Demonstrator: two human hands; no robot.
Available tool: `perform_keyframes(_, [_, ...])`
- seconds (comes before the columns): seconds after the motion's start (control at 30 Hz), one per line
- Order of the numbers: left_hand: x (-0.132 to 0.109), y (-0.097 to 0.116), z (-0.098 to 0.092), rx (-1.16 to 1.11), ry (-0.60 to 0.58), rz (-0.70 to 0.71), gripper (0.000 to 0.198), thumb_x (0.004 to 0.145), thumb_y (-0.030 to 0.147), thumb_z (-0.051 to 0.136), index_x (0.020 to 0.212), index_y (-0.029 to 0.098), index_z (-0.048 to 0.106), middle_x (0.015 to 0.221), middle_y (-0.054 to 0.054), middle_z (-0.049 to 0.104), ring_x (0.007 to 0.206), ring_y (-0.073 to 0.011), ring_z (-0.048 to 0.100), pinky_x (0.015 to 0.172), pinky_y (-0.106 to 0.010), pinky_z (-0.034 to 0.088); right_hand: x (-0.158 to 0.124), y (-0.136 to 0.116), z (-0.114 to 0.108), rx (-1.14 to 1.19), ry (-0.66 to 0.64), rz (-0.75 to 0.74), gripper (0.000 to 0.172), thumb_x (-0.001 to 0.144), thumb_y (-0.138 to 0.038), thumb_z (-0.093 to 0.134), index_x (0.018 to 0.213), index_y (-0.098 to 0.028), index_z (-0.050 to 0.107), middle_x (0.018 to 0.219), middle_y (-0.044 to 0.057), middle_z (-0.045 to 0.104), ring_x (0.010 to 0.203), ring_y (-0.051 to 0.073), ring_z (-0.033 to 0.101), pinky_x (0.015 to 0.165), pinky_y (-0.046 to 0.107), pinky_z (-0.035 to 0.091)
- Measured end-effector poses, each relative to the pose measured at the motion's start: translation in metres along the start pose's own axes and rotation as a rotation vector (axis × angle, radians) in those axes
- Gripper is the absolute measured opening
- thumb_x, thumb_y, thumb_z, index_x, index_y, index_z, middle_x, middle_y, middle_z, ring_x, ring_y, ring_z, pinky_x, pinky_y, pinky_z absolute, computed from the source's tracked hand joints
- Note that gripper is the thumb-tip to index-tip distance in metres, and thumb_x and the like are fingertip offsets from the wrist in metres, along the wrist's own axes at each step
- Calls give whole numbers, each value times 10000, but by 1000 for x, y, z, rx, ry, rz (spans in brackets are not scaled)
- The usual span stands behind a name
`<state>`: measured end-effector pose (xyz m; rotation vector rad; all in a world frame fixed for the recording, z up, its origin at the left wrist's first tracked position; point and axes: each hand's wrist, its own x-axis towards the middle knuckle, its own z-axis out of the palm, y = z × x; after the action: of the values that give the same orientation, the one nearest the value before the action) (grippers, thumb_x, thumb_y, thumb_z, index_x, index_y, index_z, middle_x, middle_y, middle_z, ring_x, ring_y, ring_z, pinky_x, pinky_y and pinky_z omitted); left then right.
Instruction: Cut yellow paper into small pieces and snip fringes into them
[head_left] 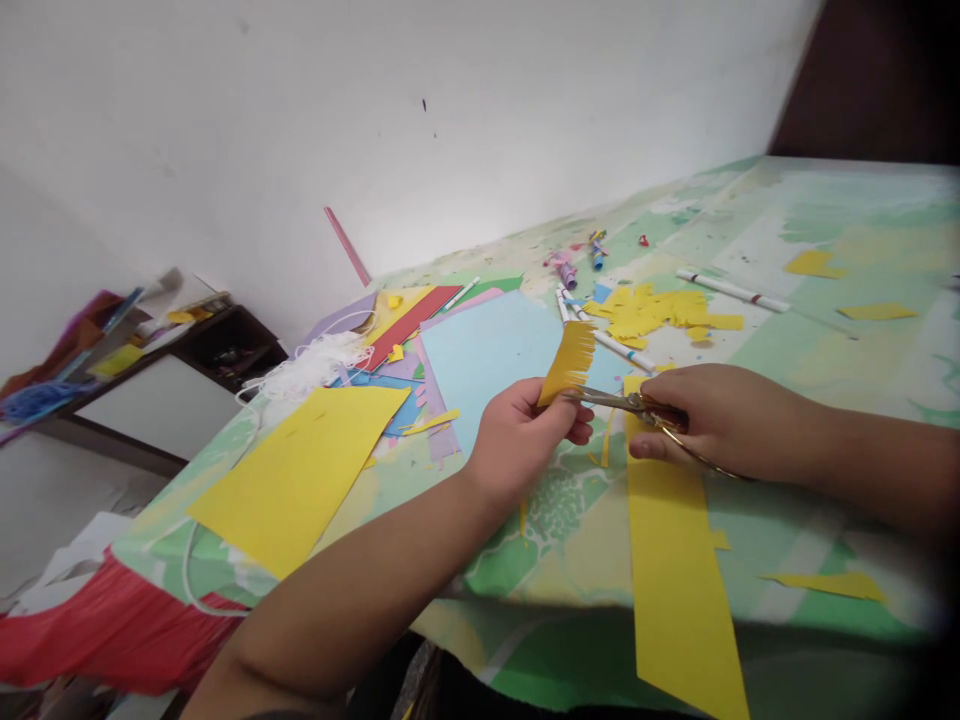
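Note:
Pinched in my left hand [521,432] is a small yellow paper strip [568,362], its right edge cut into a fringe. My right hand [720,415] grips a pair of scissors [634,401] with gold-coloured handles. The blades reach left to the lower part of the fringed strip, close to my left fingertips. Whether the blades are parted there is hard to make out. Beneath my right hand, a long yellow paper strip [675,560] lies on the table and hangs over its front edge.
A patterned green tablecloth [577,570] covers the table. Left lie a yellow sheet [304,470], white string [319,362] and a light blue sheet [487,345]. Behind my hands are a yellow scrap pile [652,308], white markers [731,291] and small paper figures [597,252]. A cabinet [150,405] stands left.

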<state>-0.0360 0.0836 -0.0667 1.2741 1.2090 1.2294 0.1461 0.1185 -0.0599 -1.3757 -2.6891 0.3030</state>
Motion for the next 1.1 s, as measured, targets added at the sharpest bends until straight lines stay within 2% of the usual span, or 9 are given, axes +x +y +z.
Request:
perform_keyframes(0.47, [-2,1,2,1,-81,-28,147,746,269,560,690,137,592,680,-11,649,575,-80,596,617,-232,501,1,-1,1,-17,3,7,401,760,-584,378,597,-221,330,590,25,485,544,155,397,501,266,236])
perform_keyframes(0.83, [0,2,2,32,-102,-49,119,734,213,533,647,141,571,612,1,620,510,-72,557,559,-230,474,0,-1,0,-5,7,3,369,752,-554,409,601,-223,347,587,26,486,546,159,399,505,267,237])
perform_keyframes(1.1, [0,4,0,10,-132,-69,158,731,234,552,609,132,561,577,9,587,488,-54,537,521,-197,458,0,0,1,-33,-16,7,410,751,-598,375,592,-220,368,565,26,476,528,160,398,494,269,229])
